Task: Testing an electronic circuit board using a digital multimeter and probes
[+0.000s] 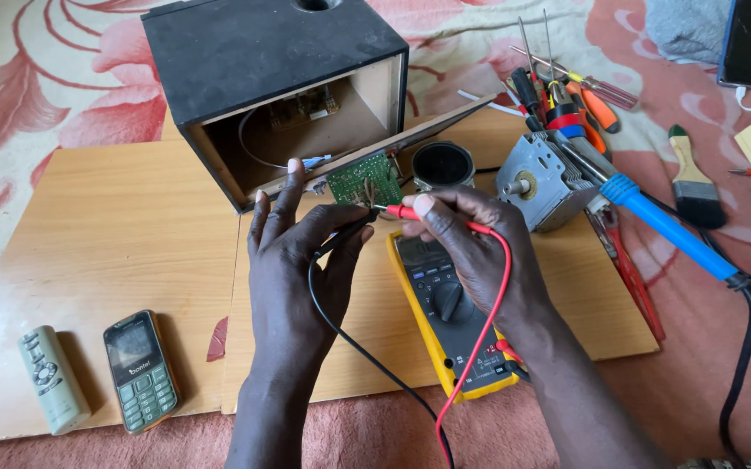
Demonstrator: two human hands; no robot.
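My left hand [293, 260] grips a black test probe [347, 233] whose black lead trails down toward me. My right hand [471, 247] pinches a red test probe [400, 211] with a red lead looping over the wrist. Both probe tips meet at the lower edge of a small green circuit board [363, 178] hanging from the panel of an open black speaker box [276, 82]. A yellow multimeter [445, 317] lies on the wooden board [115, 234] under my right hand, partly hidden by it.
A grey remote [52, 379] and a green-keyed mobile phone [141, 369] lie front left. A metal magnetron [542, 178], blue-handled soldering iron [666, 227], screwdrivers [566, 100], paintbrush [695, 178] and another phone [750, 39] sit to the right on the patterned cloth.
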